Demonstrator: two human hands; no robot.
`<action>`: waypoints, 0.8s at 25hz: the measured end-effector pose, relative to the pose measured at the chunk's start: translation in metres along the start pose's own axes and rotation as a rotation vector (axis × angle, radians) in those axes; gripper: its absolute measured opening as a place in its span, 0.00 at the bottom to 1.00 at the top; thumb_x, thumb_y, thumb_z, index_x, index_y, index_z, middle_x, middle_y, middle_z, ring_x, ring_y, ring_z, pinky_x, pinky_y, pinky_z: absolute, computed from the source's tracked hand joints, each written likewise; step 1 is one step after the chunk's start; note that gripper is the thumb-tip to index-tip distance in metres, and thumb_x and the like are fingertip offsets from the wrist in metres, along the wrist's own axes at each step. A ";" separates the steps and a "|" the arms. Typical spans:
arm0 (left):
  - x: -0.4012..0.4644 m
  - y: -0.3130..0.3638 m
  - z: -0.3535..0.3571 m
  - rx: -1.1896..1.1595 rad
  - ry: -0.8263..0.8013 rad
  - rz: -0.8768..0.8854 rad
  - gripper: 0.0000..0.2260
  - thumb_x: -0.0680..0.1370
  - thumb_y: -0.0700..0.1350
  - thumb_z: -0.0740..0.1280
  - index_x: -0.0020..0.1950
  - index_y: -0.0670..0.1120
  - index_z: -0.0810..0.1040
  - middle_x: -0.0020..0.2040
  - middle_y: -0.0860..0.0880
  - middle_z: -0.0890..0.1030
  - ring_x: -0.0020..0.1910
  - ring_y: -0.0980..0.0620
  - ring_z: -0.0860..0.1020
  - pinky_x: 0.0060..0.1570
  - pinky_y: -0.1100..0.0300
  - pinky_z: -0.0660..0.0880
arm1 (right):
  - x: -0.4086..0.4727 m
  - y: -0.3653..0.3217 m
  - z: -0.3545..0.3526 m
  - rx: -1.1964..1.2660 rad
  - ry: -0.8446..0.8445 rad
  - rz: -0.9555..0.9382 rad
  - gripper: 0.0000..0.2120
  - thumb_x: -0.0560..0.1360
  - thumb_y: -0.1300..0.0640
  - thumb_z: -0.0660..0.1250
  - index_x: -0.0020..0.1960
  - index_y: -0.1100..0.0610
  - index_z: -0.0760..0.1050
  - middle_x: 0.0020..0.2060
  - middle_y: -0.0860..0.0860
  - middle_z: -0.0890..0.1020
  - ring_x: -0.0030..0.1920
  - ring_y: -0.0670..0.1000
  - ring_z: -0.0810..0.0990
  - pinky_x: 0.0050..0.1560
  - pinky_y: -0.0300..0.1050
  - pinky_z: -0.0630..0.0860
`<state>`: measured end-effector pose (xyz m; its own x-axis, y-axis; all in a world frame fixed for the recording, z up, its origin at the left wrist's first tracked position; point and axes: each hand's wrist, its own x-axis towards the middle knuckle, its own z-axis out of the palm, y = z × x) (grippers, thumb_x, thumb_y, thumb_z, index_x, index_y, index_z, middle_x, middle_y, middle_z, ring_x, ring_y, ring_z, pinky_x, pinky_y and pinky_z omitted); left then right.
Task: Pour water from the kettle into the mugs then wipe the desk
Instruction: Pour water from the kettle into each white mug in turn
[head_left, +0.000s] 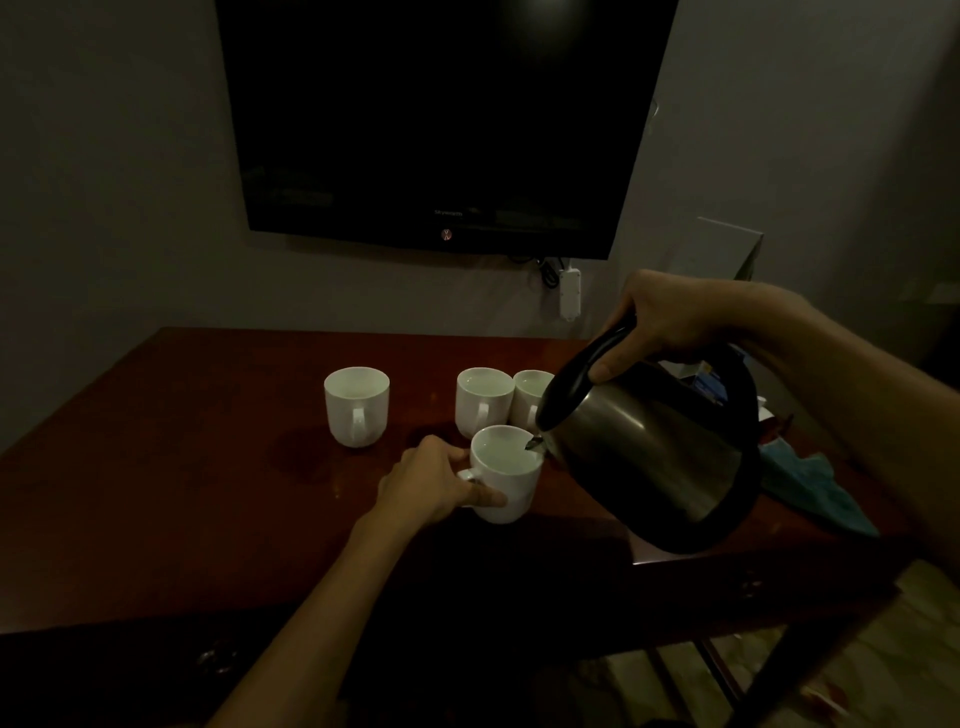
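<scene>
Dim light is falling across a dark reddish wooden desk (182, 467) that is standing against a pale wall, with a black television (441, 119) hanging above it and a white power strip (569, 293) dangling just below the screen. We are gripping the black handle of a steel kettle (654, 457) with our right hand (670, 322), fingers curled round it and thumb pressing along the top, and we are tilting the kettle down to the left so that its spout is sitting just over the rim of the nearest mug (506, 475). Our left hand (436, 480) is holding that white mug by its left side, fingers wrapping around the handle and the thumb lying across the lower wall, while the mug is resting on the desk near the front edge. Water is showing inside it, close to the rim. Three more white mugs are standing farther back: one alone to the left (357, 405), and two touching side by side (483, 402) (530, 397), the right one partly hiding behind the kettle. A blue cloth (815, 493) is lying crumpled on the right end of the desk, behind the kettle. A dark wet-looking patch (301, 452) is showing on the desk beside the lone mug.
</scene>
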<state>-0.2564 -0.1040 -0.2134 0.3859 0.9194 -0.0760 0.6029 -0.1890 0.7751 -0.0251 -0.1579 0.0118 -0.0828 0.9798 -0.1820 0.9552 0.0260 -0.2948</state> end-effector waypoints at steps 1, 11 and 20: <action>0.000 0.001 0.000 0.001 -0.001 0.001 0.21 0.64 0.57 0.80 0.55 0.53 0.83 0.48 0.55 0.84 0.49 0.55 0.81 0.55 0.46 0.79 | 0.000 0.000 0.000 0.000 -0.002 -0.004 0.17 0.68 0.49 0.77 0.47 0.63 0.84 0.28 0.51 0.77 0.20 0.41 0.70 0.21 0.30 0.66; 0.000 -0.001 0.000 0.007 -0.002 0.010 0.23 0.63 0.58 0.80 0.55 0.54 0.83 0.49 0.55 0.84 0.50 0.55 0.81 0.54 0.47 0.79 | 0.002 0.001 0.000 -0.010 -0.001 -0.015 0.15 0.68 0.48 0.77 0.45 0.60 0.84 0.26 0.48 0.79 0.21 0.41 0.72 0.22 0.31 0.67; 0.002 -0.001 0.000 0.033 -0.006 0.008 0.22 0.63 0.59 0.80 0.53 0.55 0.83 0.48 0.56 0.84 0.49 0.55 0.81 0.53 0.47 0.80 | 0.005 0.006 0.001 -0.022 0.017 -0.022 0.19 0.67 0.46 0.77 0.47 0.62 0.85 0.29 0.49 0.79 0.23 0.41 0.74 0.24 0.31 0.69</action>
<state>-0.2568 -0.1021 -0.2144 0.3948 0.9158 -0.0735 0.6224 -0.2078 0.7546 -0.0196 -0.1526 0.0085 -0.0991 0.9822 -0.1597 0.9592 0.0516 -0.2781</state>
